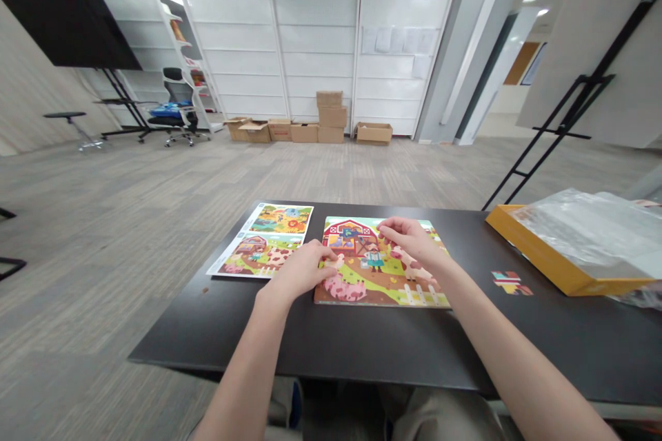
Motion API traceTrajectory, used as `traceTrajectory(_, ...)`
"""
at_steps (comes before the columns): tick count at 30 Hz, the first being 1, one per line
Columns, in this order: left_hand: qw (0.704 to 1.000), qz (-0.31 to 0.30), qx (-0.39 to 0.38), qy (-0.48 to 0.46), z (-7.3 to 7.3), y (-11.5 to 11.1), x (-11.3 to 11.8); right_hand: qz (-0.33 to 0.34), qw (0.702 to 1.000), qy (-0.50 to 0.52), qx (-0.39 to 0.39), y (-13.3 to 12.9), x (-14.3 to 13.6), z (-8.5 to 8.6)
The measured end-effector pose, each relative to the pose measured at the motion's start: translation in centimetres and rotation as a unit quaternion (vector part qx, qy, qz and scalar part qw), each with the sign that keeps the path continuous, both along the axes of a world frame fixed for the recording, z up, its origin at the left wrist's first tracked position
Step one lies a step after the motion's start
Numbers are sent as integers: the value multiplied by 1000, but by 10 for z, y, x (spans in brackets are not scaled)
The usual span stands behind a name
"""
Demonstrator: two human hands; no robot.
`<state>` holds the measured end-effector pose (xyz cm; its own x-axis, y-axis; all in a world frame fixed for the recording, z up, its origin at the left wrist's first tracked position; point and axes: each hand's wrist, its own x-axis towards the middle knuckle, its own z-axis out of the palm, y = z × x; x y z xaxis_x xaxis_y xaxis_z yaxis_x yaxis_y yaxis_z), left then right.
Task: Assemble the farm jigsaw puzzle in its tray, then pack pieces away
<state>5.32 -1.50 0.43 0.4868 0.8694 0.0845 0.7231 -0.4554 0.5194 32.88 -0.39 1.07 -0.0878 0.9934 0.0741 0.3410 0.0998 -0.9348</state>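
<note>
A farm-scene jigsaw puzzle (380, 282) lies flat on the black table, with a red barn, a figure in a blue apron, a pig, a cow and a white fence on it. My left hand (305, 265) rests at the puzzle's left side, thumb and forefinger apart and touching its surface near the pig. Over the upper right part of the puzzle, my right hand (411, 238) has its thumb and fingertips pinched together beside the barn. Whatever is between those fingertips is too small to make out. A dark blue patch shows in the barn roof.
Left of the puzzle lies a printed picture sheet (261, 240) with two scenes. A few loose puzzle pieces (511, 282) sit on the table (362, 344) at right. Beyond them stands a yellow box (548, 258) holding clear plastic wrapping. Cardboard boxes (331, 117) stand by the far shelves.
</note>
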Motion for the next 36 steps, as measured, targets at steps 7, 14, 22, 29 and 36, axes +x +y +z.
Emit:
traceTrajectory(7, 1000, 2, 16, -2, -2, 8, -3, -66, 982, -130, 116, -8, 26, 4)
traceTrajectory(14, 995, 57, 70, -51, 2, 11, -4, -243, 829, -500, 67, -71, 148, -20)
traceTrajectory(22, 993, 75, 76, -59, 4, 10, -1, -201, 826, -526, -38, -105, 211, -44)
traceTrajectory(29, 988, 99, 84, -85, 2, 11, -10, -215, 865, -451, -45, -95, 214, -24)
traceTrajectory(36, 988, 89, 80, -101, 3, 12, -19, -181, 939, -291, -8, -84, 168, 14)
